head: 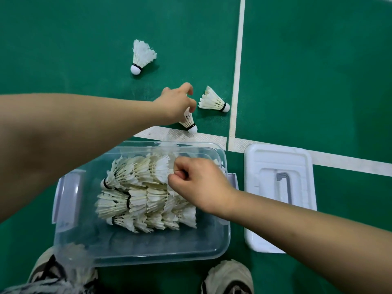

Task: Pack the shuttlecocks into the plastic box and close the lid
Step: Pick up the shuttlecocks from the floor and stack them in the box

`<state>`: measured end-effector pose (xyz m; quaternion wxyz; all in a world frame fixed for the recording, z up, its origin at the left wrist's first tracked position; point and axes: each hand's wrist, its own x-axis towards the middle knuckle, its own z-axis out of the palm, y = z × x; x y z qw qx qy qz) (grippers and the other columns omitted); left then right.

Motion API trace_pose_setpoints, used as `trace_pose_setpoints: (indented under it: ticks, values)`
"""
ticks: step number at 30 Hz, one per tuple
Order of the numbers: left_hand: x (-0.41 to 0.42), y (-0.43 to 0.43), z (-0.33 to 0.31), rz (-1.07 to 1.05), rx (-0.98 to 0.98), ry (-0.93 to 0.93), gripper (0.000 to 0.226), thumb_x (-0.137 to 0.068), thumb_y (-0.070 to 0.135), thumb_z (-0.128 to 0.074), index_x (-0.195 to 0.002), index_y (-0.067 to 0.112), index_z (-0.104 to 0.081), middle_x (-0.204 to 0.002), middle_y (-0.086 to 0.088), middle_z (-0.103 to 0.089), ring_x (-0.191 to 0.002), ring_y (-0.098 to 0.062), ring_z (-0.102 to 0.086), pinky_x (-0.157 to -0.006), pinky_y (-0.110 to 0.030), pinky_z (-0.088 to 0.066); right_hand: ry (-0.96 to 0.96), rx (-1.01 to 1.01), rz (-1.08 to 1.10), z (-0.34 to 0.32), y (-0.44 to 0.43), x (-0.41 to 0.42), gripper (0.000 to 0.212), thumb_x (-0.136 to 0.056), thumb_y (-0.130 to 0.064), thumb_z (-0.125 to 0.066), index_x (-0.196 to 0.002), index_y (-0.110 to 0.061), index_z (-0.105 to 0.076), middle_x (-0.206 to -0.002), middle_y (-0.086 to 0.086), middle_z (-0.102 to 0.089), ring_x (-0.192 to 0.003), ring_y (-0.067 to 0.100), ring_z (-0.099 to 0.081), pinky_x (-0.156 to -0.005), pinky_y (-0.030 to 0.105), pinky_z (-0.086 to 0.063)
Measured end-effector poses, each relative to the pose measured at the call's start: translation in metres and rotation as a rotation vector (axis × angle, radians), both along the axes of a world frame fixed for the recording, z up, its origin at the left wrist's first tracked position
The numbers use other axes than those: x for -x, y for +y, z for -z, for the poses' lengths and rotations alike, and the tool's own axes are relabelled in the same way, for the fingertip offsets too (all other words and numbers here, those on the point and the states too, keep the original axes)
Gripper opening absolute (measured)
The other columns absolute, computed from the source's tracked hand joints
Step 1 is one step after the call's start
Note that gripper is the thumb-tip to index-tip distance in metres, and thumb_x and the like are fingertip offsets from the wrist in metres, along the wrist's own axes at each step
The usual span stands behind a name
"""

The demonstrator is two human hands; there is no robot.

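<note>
Three shuttlecocks are still outside the box [203,242] in the head view, the only view given. One lies far out on the green floor [318,71], cork toward the person [140,58]. A second lies on its side just left of the white line [239,60], cork pointing right [214,100]. The third [189,122] hangs cork-down from the left hand [177,102], whose fingertips pinch its feathers above the floor, just beyond the box's far rim.

Most of the job looks done: the clear box holds three nested rows of shuttlecocks [146,194] lying across its middle, with bare bottom left near the person. The right hand [199,181] is curled over the upper row, thumb and fingers closed at the feathers; whether it grips one or only presses them I cannot tell.

Left to do, by my reading: bring in the held one, fetch the other two, then fit the lid [280,196], which lies on the floor just right of the box.
</note>
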<state>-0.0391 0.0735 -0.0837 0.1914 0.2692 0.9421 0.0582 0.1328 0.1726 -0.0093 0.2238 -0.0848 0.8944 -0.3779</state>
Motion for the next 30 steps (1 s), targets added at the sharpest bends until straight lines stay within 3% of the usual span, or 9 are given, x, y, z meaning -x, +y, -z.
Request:
trace_pose_setpoints:
  ticks: [4, 11, 15, 18, 20, 23, 27, 30]
  values:
    - [0.0, -0.001, -0.006, 0.016, -0.112, -0.051, 0.022, -0.077, 0.006, -0.066, -0.099, 0.011, -0.066, -0.12, -0.01, -0.047, -0.102, -0.035, -0.049, -0.084, -0.037, -0.041, 0.009, 0.011, -0.004, -0.004, 0.003, -0.004, 0.033, -0.082, -0.023, -0.052, -0.056, -0.019, -0.032, -0.053, -0.002, -0.042, -0.059, 0.019, -0.042, -0.056, 0.033, -0.038]
    - [-0.012, -0.016, -0.07, 0.092, -0.26, 0.015, 0.03, -0.075, 0.006, -0.068, -0.105, 0.009, -0.062, -0.111, -0.014, -0.051, -0.095, -0.03, -0.051, -0.075, -0.029, -0.036, 0.029, 0.026, 0.048, -0.017, 0.014, -0.008, 0.031, -0.082, -0.022, -0.053, -0.057, -0.019, -0.034, -0.053, -0.003, -0.041, -0.055, 0.014, -0.039, -0.058, 0.036, -0.04]
    - [-0.039, -0.039, -0.127, 0.075, -0.383, 0.053, 0.034, -0.073, 0.012, -0.072, -0.105, 0.016, -0.061, -0.102, -0.001, -0.05, -0.088, -0.017, -0.048, -0.071, -0.019, -0.03, 0.117, 0.026, 0.155, -0.031, 0.026, 0.003, 0.032, -0.08, -0.02, -0.058, -0.057, -0.022, -0.036, -0.051, -0.005, -0.039, -0.051, 0.009, -0.036, -0.055, 0.032, -0.034]
    - [-0.068, -0.059, -0.155, 0.016, -0.437, -0.035, 0.043, -0.068, 0.014, -0.076, -0.107, 0.019, -0.059, -0.096, 0.007, -0.049, -0.085, -0.011, -0.047, -0.071, -0.016, -0.033, 0.211, 0.079, 0.233, -0.042, 0.032, 0.013, 0.026, -0.08, -0.022, -0.062, -0.07, -0.032, -0.04, -0.063, -0.008, -0.044, -0.055, 0.009, -0.038, -0.058, 0.03, -0.034]
    - [-0.091, -0.069, -0.161, -0.008, -0.456, -0.124, 0.046, -0.065, 0.019, -0.079, -0.105, 0.026, -0.057, -0.09, 0.013, -0.051, -0.083, -0.01, -0.05, -0.071, -0.012, -0.037, 0.199, 0.095, 0.184, -0.049, 0.031, 0.015, 0.026, -0.08, -0.027, -0.063, -0.092, -0.038, -0.042, -0.082, -0.012, -0.047, -0.062, 0.01, -0.045, -0.063, 0.027, -0.039]
    - [-0.119, -0.078, -0.16, -0.025, -0.486, -0.233, 0.051, -0.062, 0.024, -0.08, -0.093, 0.045, -0.045, -0.09, 0.02, -0.051, -0.085, 0.0, -0.053, -0.073, -0.003, -0.035, 0.085, 0.128, 0.049, -0.051, 0.025, 0.012, 0.045, -0.083, -0.032, -0.063, -0.123, -0.035, -0.04, -0.102, -0.015, -0.045, -0.078, 0.011, -0.054, -0.073, 0.025, -0.045]
    - [-0.144, -0.08, -0.147, 0.022, -0.559, -0.271, 0.046, -0.064, 0.03, -0.079, -0.09, 0.042, -0.044, -0.09, 0.024, -0.048, -0.088, 0.017, -0.045, -0.075, 0.001, -0.032, -0.028, 0.136, -0.127, -0.043, 0.01, 0.004, 0.03, -0.089, -0.036, -0.046, -0.118, -0.029, -0.05, -0.113, -0.004, -0.056, -0.091, 0.009, -0.055, -0.086, 0.03, -0.044]
    - [-0.149, -0.079, -0.139, 0.003, -0.594, -0.283, 0.042, -0.061, 0.036, -0.074, -0.09, 0.043, -0.046, -0.088, 0.025, -0.048, -0.088, 0.013, -0.046, -0.074, -0.002, -0.034, -0.098, 0.168, -0.181, -0.036, 0.006, 0.002, 0.032, -0.087, -0.033, -0.04, -0.109, -0.017, -0.057, -0.096, -0.006, -0.061, -0.086, 0.005, -0.055, -0.082, 0.03, -0.045]
